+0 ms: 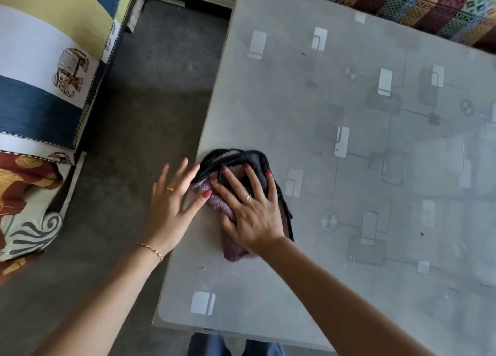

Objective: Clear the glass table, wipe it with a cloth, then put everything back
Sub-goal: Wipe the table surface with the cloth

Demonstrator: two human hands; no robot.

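- Dark trouser knees (236, 345) show under the near edge of the glass bench (349, 288)
- Right hand (249, 210) lies flat with fingers spread, pressing the purple-and-black cloth (214, 202) on the bench near its left edge
- Left hand (171, 202), fingers straight, rests at that edge, thumb touching the cloth
- Patterned cushions (45, 68) sit left; a woven throw (402, 3) lies beyond

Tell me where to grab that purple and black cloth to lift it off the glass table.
Pinch the bunched black fold at the far end of the cloth, coming from above. It stands up in a ridge clear of the right hand pressing the flat middle, while the near end lies flat on the glass table.
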